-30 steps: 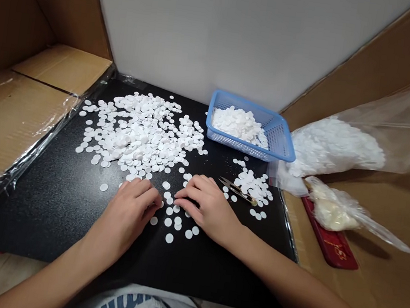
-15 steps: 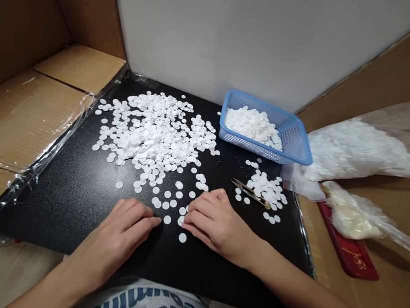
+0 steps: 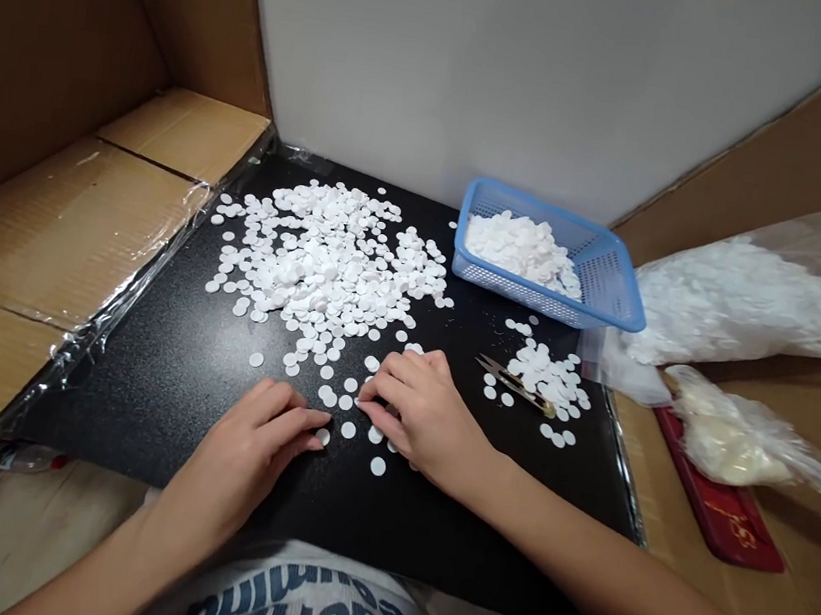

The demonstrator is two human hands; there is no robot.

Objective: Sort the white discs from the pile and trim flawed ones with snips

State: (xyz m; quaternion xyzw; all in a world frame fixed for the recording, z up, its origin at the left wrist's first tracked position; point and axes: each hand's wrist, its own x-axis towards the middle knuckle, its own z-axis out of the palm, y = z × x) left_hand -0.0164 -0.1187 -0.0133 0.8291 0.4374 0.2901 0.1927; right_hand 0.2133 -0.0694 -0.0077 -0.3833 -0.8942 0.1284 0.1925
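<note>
Small white round discs [image 3: 331,277] lie in a broad heap on the black tabletop [image 3: 164,396], with several scattered singly toward me. My left hand [image 3: 248,448] rests low over the table, thumb and index finger pinched on one white disc [image 3: 323,435]. Across a small gap, my right hand [image 3: 430,416] has its fingers curled and pinched together among the loose discs. Whether a disc is between those fingertips is hidden. One single disc [image 3: 348,429] lies between the two hands, and another [image 3: 378,466] is below my right hand.
A blue plastic basket [image 3: 548,300] with white discs stands at the back right. Thread snips [image 3: 517,386] lie by a smaller disc pile [image 3: 549,371]. On the right are a clear bag of discs [image 3: 751,302], a knotted bag [image 3: 719,429] and a red case [image 3: 737,522].
The view has shifted a little, moving the table contents right in the picture. A disc now shows at my left fingertips. My right fingers have moved slightly away from me, toward the scattered discs.
</note>
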